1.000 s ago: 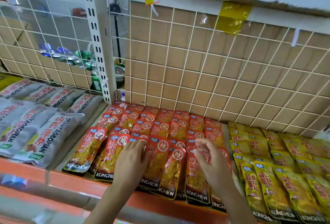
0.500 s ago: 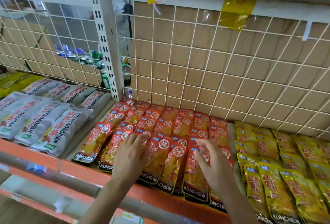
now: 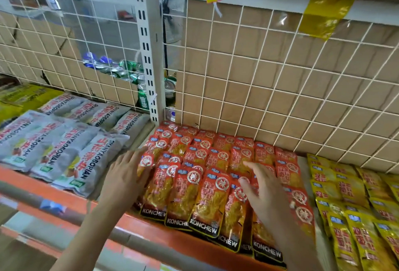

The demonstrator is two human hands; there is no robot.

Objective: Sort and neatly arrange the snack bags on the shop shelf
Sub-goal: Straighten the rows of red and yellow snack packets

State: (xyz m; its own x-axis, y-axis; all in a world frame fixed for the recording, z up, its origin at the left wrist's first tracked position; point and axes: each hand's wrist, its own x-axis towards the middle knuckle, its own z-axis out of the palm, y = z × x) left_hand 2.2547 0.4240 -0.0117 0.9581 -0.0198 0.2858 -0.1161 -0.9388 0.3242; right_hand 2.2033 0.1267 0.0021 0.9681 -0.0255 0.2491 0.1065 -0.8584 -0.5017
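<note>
1. Grey-white plastic snack bags [image 3: 64,152]: well left of the white slotted metal upright post [image 3: 149,54]. They lie flat in overlapping rows, print up, prob. so labels read from the aisle.
2. Left hand [image 3: 127,175]: below the post and slightly left. Fingers straight and together, flat against the left edge of the red foil snack bags [image 3: 205,184]; grips nothing. Looks like it's squaring that edge and keeping a gap from the grey-white lot.
3. Red foil snack bags: below-right of the post, shingled in columns on the orange metal shelf [image 3: 155,230], front ends at the shelf's lip. Left hand is at the block's left side, the other on top of its right-hand columns.
4. Right hand [image 3: 265,197]: further right of the post. Fingers spread, nearly straight, laid over the red bags; holds nothing. Can't tell if the palm touches. Prob. steadying the block vs the sideways push.
5. Yellow foil snack bags [image 3: 356,206]: far right of the post, separated from the red ones by a narrow strip. Neither hand touches them.
</note>
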